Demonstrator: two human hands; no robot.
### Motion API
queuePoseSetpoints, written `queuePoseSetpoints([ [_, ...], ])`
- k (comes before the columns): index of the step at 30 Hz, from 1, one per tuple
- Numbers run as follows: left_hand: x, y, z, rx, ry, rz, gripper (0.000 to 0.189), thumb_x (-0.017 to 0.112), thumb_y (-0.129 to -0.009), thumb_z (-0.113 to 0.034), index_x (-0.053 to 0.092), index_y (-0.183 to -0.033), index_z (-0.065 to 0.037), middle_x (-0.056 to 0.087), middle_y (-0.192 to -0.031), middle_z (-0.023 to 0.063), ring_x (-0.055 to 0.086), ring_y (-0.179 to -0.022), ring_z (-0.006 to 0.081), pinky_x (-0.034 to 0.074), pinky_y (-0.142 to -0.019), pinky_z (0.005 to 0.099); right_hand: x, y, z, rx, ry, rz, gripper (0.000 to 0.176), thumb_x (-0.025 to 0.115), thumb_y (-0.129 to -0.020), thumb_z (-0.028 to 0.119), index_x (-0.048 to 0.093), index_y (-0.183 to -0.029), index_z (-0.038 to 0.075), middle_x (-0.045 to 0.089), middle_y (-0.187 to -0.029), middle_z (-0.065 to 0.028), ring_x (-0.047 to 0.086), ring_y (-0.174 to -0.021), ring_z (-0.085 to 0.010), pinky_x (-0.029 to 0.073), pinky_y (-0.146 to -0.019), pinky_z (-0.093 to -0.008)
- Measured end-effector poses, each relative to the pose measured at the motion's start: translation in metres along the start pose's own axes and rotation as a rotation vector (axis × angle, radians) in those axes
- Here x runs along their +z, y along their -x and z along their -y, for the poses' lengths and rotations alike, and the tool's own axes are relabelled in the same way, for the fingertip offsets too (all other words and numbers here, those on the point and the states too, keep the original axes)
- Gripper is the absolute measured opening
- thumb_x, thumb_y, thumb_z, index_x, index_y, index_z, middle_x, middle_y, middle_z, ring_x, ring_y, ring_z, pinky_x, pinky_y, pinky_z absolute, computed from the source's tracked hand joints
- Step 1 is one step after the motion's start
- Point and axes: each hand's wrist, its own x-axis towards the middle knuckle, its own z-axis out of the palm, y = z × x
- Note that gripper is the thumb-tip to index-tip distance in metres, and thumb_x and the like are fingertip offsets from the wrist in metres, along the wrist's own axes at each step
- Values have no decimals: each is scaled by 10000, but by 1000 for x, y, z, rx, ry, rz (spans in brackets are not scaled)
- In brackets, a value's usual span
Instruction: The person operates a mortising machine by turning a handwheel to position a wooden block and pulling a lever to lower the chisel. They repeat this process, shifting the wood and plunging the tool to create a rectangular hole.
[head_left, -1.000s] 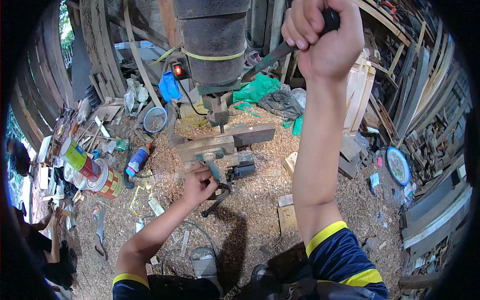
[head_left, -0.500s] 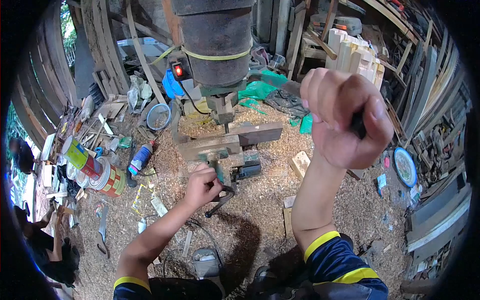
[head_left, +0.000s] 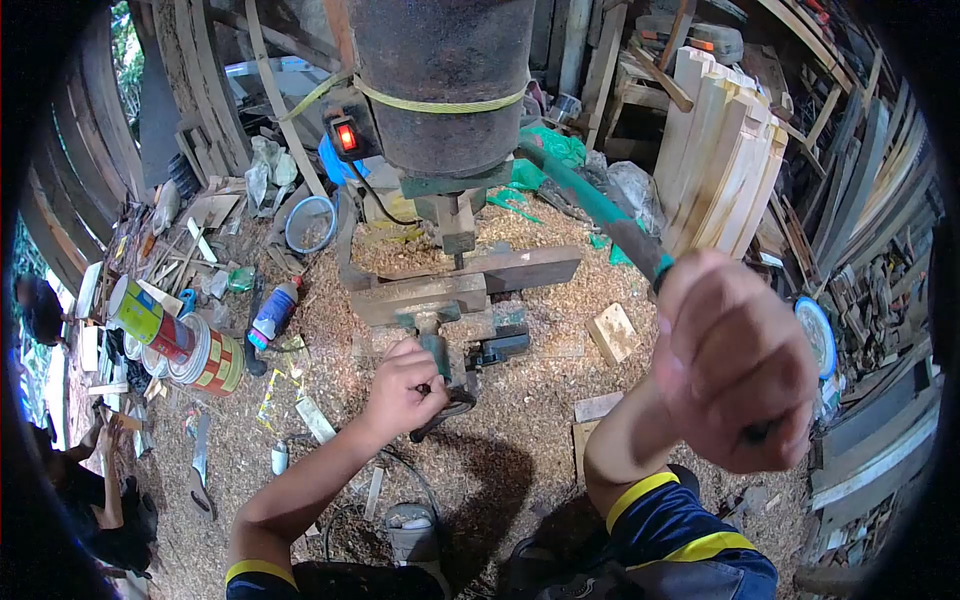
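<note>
My right hand is closed around the end of a long green lever that runs back to the drill press. Lower down, my left hand grips a dark crank handle at the front of the vise. Between the vise's jaws lies a wooden board, with a second wooden block along its near side. The drill bit points straight down at the wood; whether it touches the wood is hard to tell.
A red switch glows on the press. Pale shaped timbers stand at the right back. Paint buckets, a blue bottle and a handsaw are at left. Another person's arm shows at far left. Wood shavings cover the ground.
My right hand has come down and nearer with the green lever, its knuckles now turned forward. My left hand stays at the crank handle, which has turned slightly. The view has shifted a little.
</note>
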Motion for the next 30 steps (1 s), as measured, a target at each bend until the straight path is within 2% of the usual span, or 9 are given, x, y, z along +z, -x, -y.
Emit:
queuePoseSetpoints([
  [3,1,1,2,-16,35,5,158,651,-743,7,511,-675,-11,498,-666,106,494,-691,315,429,-684,413,1,14,3,-44,26,43,515,482,-1064,373,548,-614,132,540,-552,17,453,-467,-169,366,-487,-341],
  [9,-1,-1,4,-2,63,15,126,643,-720,32,529,-688,-13,491,-665,95,485,-684,301,417,-674,402,-2,57,5,-13,69,141,522,483,-1061,338,518,-579,138,545,-552,11,544,-505,-167,454,-548,-350],
  [11,-1,-2,3,-13,59,21,136,656,-729,23,536,-679,-15,495,-663,94,487,-684,302,425,-673,403,16,73,-1,-118,113,-170,454,622,-923,292,457,-504,239,385,-437,90,383,-396,-73,345,-447,-264],
  [15,-1,-2,1,-27,45,27,150,671,-741,15,541,-673,-21,500,-678,87,485,-693,303,426,-680,403,12,94,0,-122,151,-165,468,608,-887,277,417,-461,243,377,-419,101,376,-368,-56,324,-429,-269],
  [20,-1,-5,0,-9,35,58,160,675,-734,19,533,-671,-23,493,-684,88,485,-701,308,424,-677,411,14,113,3,-106,151,-153,461,597,-876,299,418,-454,255,364,-411,101,344,-349,-53,370,-515,-270],
  [22,-1,-3,-2,5,30,74,163,676,-732,20,531,-672,-23,491,-683,90,486,-700,310,424,-678,414,20,120,6,-102,211,-225,468,592,-897,317,439,-461,240,380,-420,94,373,-373,-65,402,-576,-288],
  [25,0,0,1,24,27,91,139,633,-758,32,526,-682,-13,496,-681,97,479,-700,295,408,-691,405,18,120,9,-82,190,-181,492,580,-926,324,440,-466,220,379,-427,87,411,-411,-84,416,-617,-312],
  [26,0,1,1,4,20,82,151,646,-756,21,519,-681,-11,498,-686,102,489,-711,305,419,-691,412,2,119,19,-27,175,17,522,506,-1028,346,491,-550,137,518,-537,3,538,-512,-185,483,-663,-404],
  [30,1,2,-2,-18,30,-2,172,645,-775,1,502,-679,-1,497,-689,116,503,-737,312,432,-691,415,10,109,11,-45,129,-82,552,532,-973,395,455,-511,105,485,-518,-10,514,-515,-224,448,-668,-421],
])
